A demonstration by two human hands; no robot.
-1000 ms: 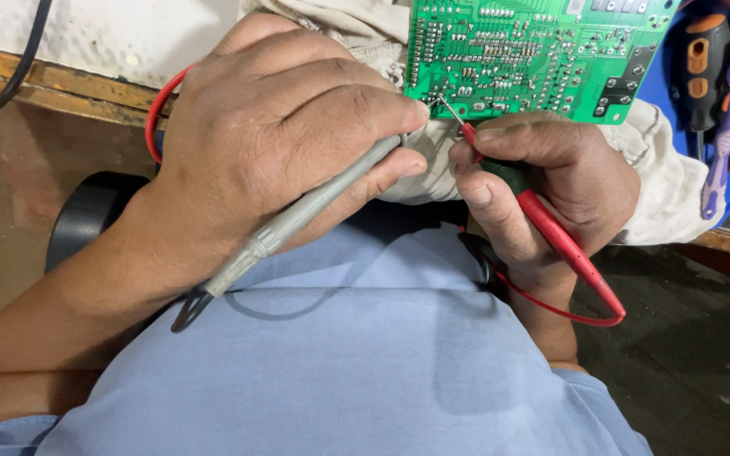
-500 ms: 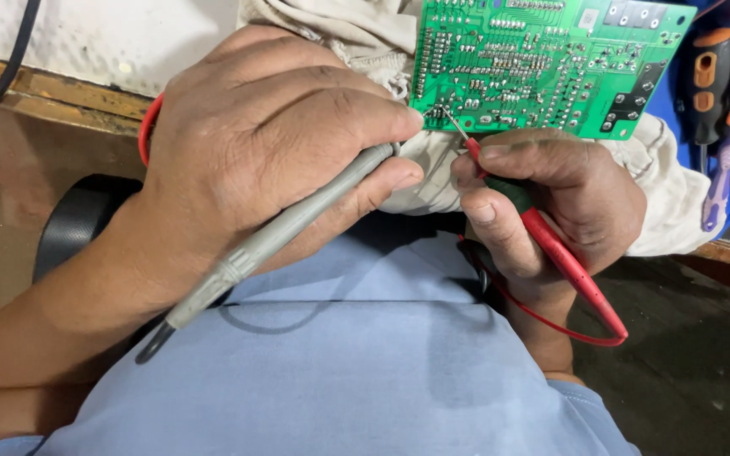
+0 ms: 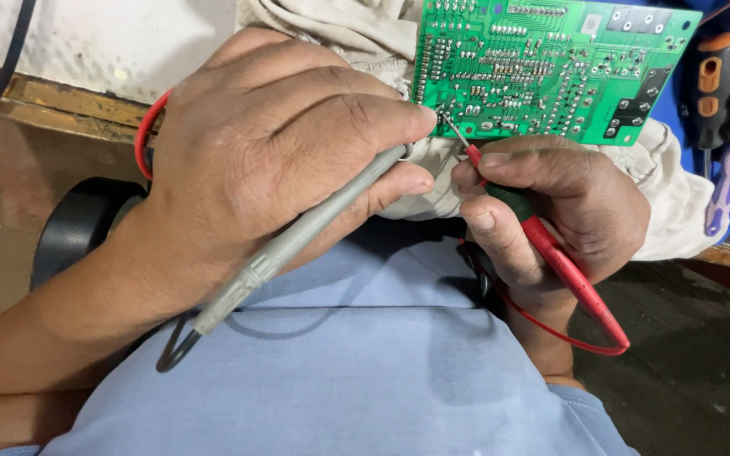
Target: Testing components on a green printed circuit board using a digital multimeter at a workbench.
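A green circuit board lies solder side up on a beige cloth at the bench edge. My left hand is closed around a grey test probe, whose tip is hidden behind my fingers at the board's lower left corner. My right hand grips a red test probe; its thin metal tip touches the same corner of the board. A red lead loops from the probe's rear end below my right wrist.
Screwdrivers with orange, black and purple handles lie on a blue surface at the far right. A black round object sits by my left forearm. A wooden strip runs along the left. My blue shirt fills the foreground.
The view has shifted slightly. Both hands keep their probes at the board's lower left corner, and the red probe's tip now points up into that corner.
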